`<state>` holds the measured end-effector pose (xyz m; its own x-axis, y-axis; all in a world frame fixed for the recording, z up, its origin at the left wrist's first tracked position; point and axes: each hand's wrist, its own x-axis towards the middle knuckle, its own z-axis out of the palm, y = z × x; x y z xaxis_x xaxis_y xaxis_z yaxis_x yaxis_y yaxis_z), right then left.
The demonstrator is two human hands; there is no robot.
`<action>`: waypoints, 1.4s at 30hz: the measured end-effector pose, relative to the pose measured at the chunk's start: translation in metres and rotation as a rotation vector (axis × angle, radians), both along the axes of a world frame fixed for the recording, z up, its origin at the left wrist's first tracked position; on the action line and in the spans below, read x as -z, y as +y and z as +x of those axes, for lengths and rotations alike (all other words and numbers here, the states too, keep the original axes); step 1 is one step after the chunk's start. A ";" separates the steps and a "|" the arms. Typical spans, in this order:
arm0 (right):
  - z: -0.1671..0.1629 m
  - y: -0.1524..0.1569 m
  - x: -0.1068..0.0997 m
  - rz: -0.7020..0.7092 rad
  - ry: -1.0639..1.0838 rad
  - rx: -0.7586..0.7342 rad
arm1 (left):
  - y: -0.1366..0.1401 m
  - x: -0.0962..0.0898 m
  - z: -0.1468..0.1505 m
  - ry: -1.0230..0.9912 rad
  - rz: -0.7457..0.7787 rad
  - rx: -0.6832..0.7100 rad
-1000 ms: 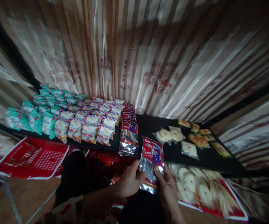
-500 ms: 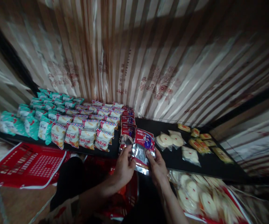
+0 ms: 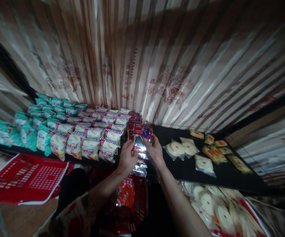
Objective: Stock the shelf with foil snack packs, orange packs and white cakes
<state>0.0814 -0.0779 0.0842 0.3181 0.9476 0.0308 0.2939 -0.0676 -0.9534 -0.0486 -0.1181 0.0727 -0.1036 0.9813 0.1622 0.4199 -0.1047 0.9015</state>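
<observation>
A red snack packet (image 3: 143,130) with a silver lower part is between my two hands, over a column of similar red packets (image 3: 134,117) on the black shelf (image 3: 161,131). My left hand (image 3: 128,157) grips its left side. On the other side, my right hand (image 3: 154,151) has its thumb on the packet's front. Silver packet ends (image 3: 140,168) show beneath the hands. Left of them stand rows of white snack bags (image 3: 90,148) with striped tops. Whether the held packet rests on those below is hard to tell.
Teal bags (image 3: 43,136) fill the shelf's left end. Flat round packs (image 3: 175,148) and small yellow packs (image 3: 213,153) lie to the right. Red baskets (image 3: 26,177) sit below, one holding round packs (image 3: 223,214). A striped curtain (image 3: 152,65) hangs behind.
Both hands have moved the red packet away from me and slightly left, over the red column. The view has shifted slightly.
</observation>
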 end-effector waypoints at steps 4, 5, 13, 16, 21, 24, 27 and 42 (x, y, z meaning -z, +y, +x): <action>-0.004 0.008 0.003 -0.004 -0.106 -0.012 | 0.009 0.003 -0.006 0.014 -0.016 -0.021; -0.005 0.008 0.005 -0.006 -0.133 -0.004 | 0.009 0.004 -0.007 0.026 -0.018 -0.022; -0.011 -0.003 0.028 0.091 -0.296 0.019 | -0.004 0.002 -0.012 0.232 -0.080 -0.001; -0.014 -0.006 0.035 0.073 -0.332 0.021 | -0.008 0.000 -0.012 0.281 -0.100 -0.012; -0.016 -0.009 0.037 0.046 -0.362 -0.002 | -0.013 0.000 -0.011 0.314 -0.126 -0.021; -0.016 -0.011 0.036 0.075 -0.381 -0.018 | -0.015 0.001 -0.010 0.322 -0.144 -0.032; -0.015 -0.011 0.038 0.086 -0.404 -0.045 | -0.017 0.002 -0.009 0.315 -0.142 -0.044; -0.012 -0.006 0.040 0.042 -0.432 -0.118 | -0.019 0.012 -0.009 0.266 -0.131 -0.044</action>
<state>0.0691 -0.0842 0.0445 0.1572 0.9717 0.1762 0.6690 0.0265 -0.7428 -0.0579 -0.1372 0.0611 -0.1171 0.9912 0.0613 0.6445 0.0289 0.7640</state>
